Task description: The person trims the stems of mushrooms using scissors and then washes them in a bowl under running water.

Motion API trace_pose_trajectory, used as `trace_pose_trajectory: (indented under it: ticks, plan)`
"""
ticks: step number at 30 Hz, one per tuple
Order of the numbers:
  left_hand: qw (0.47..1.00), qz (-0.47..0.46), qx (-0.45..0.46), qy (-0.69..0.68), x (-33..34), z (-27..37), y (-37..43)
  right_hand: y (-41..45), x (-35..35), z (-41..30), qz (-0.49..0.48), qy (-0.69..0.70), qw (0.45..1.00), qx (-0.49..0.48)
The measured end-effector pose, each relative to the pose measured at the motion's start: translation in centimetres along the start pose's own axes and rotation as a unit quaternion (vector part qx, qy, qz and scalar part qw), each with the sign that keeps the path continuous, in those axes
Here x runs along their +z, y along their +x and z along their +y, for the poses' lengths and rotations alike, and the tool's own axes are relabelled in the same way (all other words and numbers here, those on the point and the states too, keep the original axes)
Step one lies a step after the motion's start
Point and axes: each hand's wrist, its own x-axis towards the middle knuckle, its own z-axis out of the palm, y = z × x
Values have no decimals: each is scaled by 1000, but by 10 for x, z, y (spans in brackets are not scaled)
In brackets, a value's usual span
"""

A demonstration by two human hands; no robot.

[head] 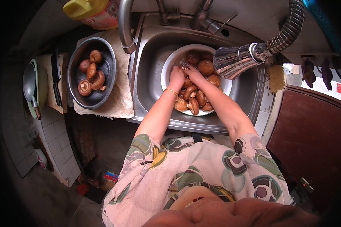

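Note:
A white basin (167, 68) of water and brown mushrooms (190, 92) stands in a stainless steel sink (153, 54). My left hand (177, 75) and my right hand (193, 74) are close together in the basin, with their fingertips in stirred water near its upper left. What the fingers hold, if anything, is hidden. More mushrooms (97, 80) lie in a dark metal bowl (109, 85) on a cloth left of the sink, one with its stem upward.
A curved faucet spout (128, 34) hangs over the sink's left edge, and a flexible hose with a wrapped nozzle (233, 61) reaches over the basin's right side. At left, a knife (56, 79) lies on a wooden board (48, 68). A yellow jug (96, 14) stands behind the bowl.

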Motion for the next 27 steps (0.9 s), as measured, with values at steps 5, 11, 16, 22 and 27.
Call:
trace_pose_trajectory:
  ticks: [5,11,16,22,27]
  plan:
    - [995,-51,-21,-85,-6,17,-16,13,-6,8,63,-204,977,20]
    - [997,-82,-1,-1,-10,-17,6,7,-1,2,60,-116,988,83]
    - [990,-84,-16,115,-7,-7,9,-15,-1,-26,70,-136,988,20]
    - [973,-122,-78,-178,-4,-33,11,17,-9,20,127,-328,936,22]
    - [997,-65,4,48,-17,-4,-2,31,-16,28,108,-247,957,107]
